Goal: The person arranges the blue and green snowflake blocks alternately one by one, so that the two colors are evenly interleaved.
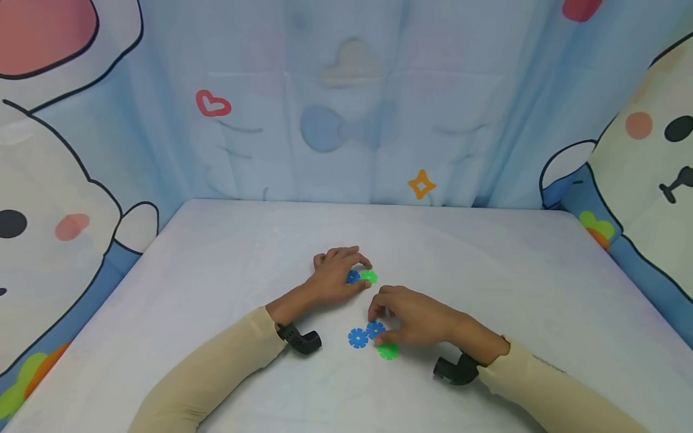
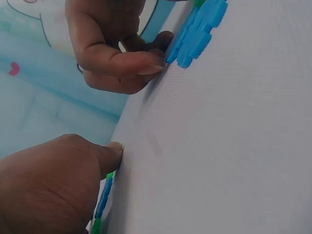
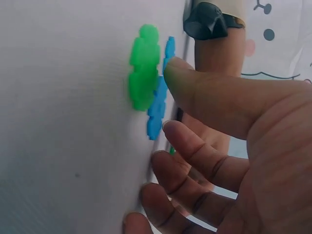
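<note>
My left hand [image 1: 338, 276] rests on the white tabletop, thumb and index finger spread on either side of a blue flower-shaped disc [image 1: 353, 276] and a bright green one [image 1: 369, 276]. Nearer to me, my right hand [image 1: 414, 316] hovers low with its thumb and fingers apart. Beneath its fingertips lies a blue notched disc [image 1: 376, 329], with another blue disc [image 1: 358, 338] beside it. Close to the right thumb is a green disc [image 3: 145, 68], flat on the cloth. In the left wrist view, the left palm partly hides a row of green and blue discs [image 2: 104, 197].
A white cloth covers the table [image 1: 243, 252]. Behind its far edge hangs a light blue curtain [image 1: 357, 138] printed with cartoon animals. Black cameras [image 1: 300, 340] are strapped on both wrists, over beige sleeves.
</note>
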`<state>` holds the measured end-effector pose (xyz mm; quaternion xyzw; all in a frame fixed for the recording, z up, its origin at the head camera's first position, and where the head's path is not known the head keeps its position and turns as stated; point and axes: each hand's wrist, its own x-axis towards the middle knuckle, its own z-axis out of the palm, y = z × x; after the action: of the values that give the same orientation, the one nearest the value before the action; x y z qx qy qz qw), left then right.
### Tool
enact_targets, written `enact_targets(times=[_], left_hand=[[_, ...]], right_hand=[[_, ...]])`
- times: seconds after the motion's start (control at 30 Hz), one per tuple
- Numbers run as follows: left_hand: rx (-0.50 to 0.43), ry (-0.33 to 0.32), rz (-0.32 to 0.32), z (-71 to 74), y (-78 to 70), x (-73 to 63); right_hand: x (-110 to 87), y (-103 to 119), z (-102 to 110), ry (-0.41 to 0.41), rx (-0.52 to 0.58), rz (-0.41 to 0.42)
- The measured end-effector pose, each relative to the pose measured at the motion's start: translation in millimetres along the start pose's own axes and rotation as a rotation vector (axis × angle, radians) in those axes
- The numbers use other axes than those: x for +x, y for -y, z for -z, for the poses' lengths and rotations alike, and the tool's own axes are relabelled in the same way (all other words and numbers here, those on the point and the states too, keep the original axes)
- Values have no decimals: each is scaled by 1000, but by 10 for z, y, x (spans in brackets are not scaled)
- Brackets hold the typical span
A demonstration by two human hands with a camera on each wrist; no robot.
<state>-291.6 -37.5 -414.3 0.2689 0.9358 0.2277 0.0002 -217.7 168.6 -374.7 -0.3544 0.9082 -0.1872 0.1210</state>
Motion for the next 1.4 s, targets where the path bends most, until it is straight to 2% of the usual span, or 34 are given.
enact_targets(times=[0.6, 1.0, 1.4], left_hand=[[-9, -34, -30, 1, 10, -25], [-5, -24, -22, -7, 16, -22], [-13, -23, -25, 2, 22, -27]], right_hand=[[16, -45, -62, -37, -12, 38], [7, -56, -77, -47, 13, 56], [46, -36, -82, -3, 60, 46]])
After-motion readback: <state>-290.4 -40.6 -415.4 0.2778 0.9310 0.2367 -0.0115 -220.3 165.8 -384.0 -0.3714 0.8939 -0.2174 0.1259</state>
